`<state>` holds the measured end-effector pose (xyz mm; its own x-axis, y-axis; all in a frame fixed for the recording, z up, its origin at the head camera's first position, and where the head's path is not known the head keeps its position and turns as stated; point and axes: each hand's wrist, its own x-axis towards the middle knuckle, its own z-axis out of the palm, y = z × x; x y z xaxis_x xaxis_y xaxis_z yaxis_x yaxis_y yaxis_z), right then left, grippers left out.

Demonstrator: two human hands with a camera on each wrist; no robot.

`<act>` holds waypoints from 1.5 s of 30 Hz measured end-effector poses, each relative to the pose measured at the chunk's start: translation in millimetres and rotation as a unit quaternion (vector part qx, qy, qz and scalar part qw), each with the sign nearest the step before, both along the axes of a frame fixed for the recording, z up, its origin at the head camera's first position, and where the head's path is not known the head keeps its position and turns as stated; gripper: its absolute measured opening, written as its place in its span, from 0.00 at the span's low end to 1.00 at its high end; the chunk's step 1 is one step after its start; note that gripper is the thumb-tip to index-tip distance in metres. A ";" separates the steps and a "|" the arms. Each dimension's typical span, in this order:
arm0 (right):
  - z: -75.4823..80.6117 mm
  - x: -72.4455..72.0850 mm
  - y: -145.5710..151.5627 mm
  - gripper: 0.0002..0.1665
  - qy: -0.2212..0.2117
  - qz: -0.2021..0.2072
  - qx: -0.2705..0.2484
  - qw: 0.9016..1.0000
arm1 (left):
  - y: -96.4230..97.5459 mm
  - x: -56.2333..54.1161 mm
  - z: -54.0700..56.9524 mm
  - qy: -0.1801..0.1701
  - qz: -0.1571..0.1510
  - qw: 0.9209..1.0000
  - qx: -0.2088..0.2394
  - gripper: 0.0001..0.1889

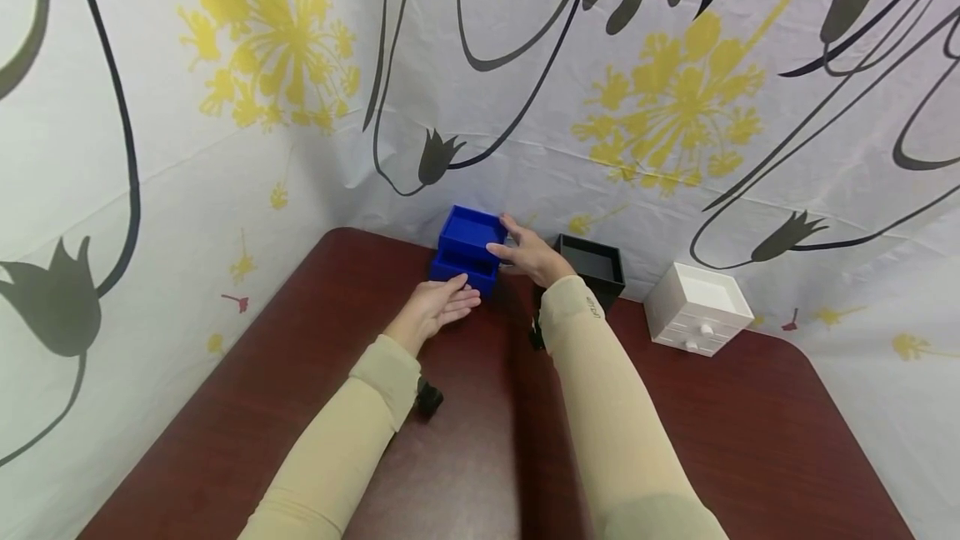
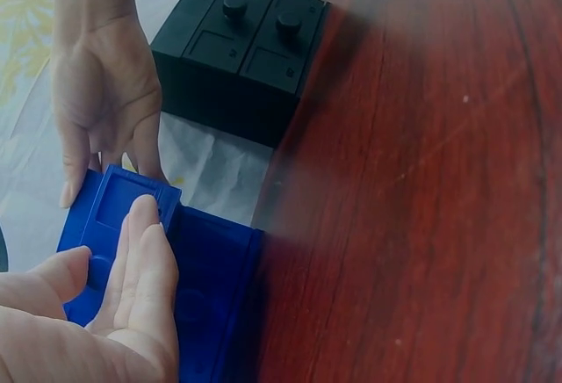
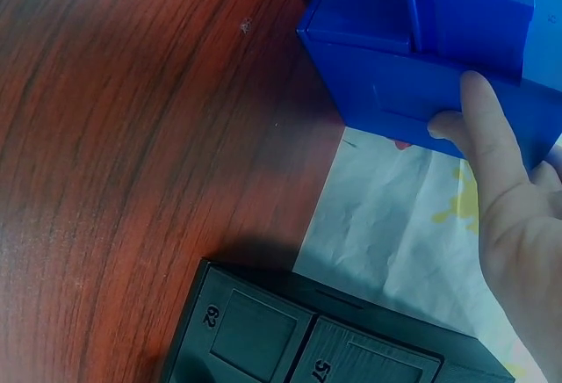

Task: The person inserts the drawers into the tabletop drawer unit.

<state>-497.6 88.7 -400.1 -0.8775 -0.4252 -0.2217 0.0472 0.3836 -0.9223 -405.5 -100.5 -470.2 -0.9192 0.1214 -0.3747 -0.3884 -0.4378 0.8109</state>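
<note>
A small blue drawer cabinet [image 1: 474,226] with a recessed top stands at the table's back edge. Its upper drawer [image 3: 470,27] sticks out past the lower drawer front [image 2: 219,286]. My left hand [image 1: 438,309] is at that upper drawer's front, thumb beside the round knob [image 2: 101,269] and fingers stretched along the panel, as the left wrist view shows. Part of the front is hidden behind those fingers. My right hand [image 1: 534,257] lies against the cabinet's right side, with extended fingertips [image 3: 476,91] touching the blue wall.
Right of the blue cabinet stands a black drawer cabinet [image 1: 592,261], partly behind my right wrist. Farther right is a white drawer cabinet [image 1: 701,307] with two knobs. A patterned cloth [image 1: 480,90] hangs behind the dark red wooden table [image 1: 300,357].
</note>
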 end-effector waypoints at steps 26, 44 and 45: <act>-0.1 -1.2 4.6 0.50 -0.002 -0.006 -0.009 1.000 | 5.9 -9.1 -3.3 0.011 0.002 1.000 0.017 0.24; -1.6 1.2 1.9 0.50 0.004 -0.002 -0.001 1.000 | 4.2 -9.1 -4.2 0.011 0.006 1.000 0.012 0.22; -1.8 1.6 1.7 0.50 0.004 -0.003 0.001 1.000 | 4.0 -8.9 -4.6 0.011 0.005 1.000 0.012 0.22</act>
